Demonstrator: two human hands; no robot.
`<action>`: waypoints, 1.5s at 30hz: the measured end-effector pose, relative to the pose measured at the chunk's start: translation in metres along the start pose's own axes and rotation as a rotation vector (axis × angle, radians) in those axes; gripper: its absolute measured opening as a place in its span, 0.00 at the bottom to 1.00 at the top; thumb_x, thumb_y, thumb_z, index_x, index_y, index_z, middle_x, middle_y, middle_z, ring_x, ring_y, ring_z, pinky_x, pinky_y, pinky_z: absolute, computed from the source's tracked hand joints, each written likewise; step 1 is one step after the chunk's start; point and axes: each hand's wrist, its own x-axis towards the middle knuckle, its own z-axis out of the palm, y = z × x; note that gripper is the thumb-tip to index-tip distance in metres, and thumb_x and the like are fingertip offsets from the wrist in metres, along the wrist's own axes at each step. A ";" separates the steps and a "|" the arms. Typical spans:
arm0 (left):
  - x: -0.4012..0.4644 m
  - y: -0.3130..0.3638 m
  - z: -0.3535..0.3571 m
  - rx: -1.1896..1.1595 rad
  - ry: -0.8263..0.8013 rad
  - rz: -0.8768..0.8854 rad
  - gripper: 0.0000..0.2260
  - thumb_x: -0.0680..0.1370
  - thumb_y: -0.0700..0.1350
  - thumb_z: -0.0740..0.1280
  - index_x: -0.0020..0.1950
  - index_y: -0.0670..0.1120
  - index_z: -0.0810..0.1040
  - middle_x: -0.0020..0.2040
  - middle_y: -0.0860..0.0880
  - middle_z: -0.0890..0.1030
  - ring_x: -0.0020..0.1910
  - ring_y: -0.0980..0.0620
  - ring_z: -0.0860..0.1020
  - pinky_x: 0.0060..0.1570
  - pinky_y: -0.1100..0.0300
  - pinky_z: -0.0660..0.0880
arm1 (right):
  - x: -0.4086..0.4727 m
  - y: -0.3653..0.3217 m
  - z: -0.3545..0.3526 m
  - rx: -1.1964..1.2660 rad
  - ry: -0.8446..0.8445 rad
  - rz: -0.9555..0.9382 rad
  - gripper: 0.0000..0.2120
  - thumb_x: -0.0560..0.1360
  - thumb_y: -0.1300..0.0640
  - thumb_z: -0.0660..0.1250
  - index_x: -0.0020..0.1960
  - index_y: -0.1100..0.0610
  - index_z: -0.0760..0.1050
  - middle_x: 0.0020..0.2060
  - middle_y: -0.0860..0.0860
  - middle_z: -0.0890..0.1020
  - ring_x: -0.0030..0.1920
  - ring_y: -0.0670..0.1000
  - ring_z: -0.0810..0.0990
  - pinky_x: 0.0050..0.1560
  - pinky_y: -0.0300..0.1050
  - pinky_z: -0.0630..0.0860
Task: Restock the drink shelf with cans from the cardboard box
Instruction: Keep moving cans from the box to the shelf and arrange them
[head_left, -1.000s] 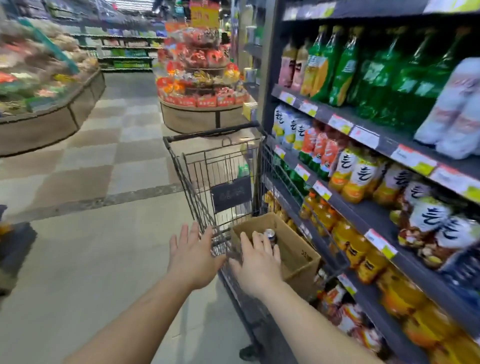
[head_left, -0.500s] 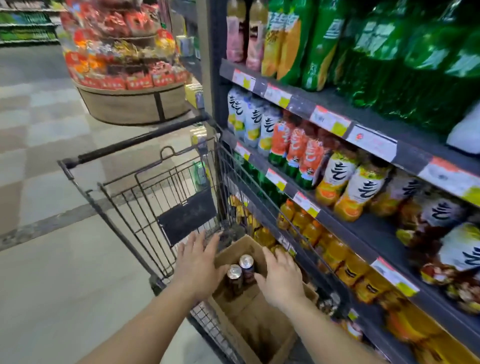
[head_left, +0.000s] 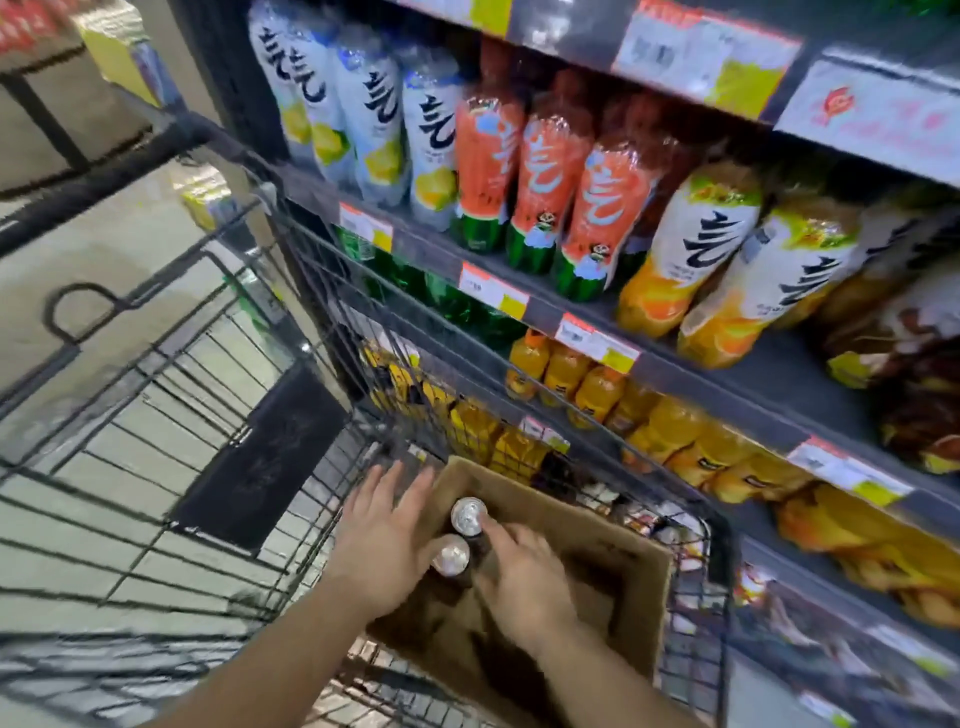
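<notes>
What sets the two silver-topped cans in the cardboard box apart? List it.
The farther silver-topped can sits toward the box's far end; the nearer silver-topped can is closer to the person. The farther can is touched by the right hand's fingers; the nearer can lies between both hands, against the left hand. The farther can's top looks brighter; the nearer's is blurrier. Both stand upright, side by side, in the brown cardboard box.

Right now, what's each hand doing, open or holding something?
Left hand: open, fingers straight, beside the nearer can.
Right hand: fingers reach onto the farther can; grip cannot be told.
</notes>
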 end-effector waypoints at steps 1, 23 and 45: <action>0.007 -0.009 0.007 0.007 -0.021 0.013 0.37 0.72 0.65 0.58 0.78 0.55 0.52 0.78 0.41 0.57 0.77 0.38 0.53 0.75 0.44 0.52 | 0.008 -0.003 0.013 -0.012 -0.018 0.006 0.31 0.77 0.46 0.62 0.76 0.40 0.52 0.69 0.50 0.67 0.68 0.54 0.65 0.69 0.53 0.62; 0.015 -0.024 0.056 -0.043 -0.029 0.228 0.46 0.60 0.64 0.73 0.73 0.68 0.51 0.78 0.46 0.38 0.77 0.44 0.37 0.72 0.46 0.37 | 0.005 -0.026 0.044 0.165 0.167 -0.061 0.33 0.70 0.58 0.70 0.73 0.46 0.63 0.66 0.45 0.70 0.66 0.50 0.70 0.67 0.41 0.65; 0.007 -0.059 0.043 -0.452 0.013 0.182 0.34 0.52 0.66 0.77 0.54 0.78 0.66 0.67 0.72 0.55 0.74 0.58 0.51 0.72 0.53 0.55 | 0.086 0.022 0.077 0.251 0.062 0.113 0.41 0.72 0.52 0.71 0.75 0.36 0.50 0.68 0.48 0.66 0.68 0.55 0.67 0.70 0.51 0.65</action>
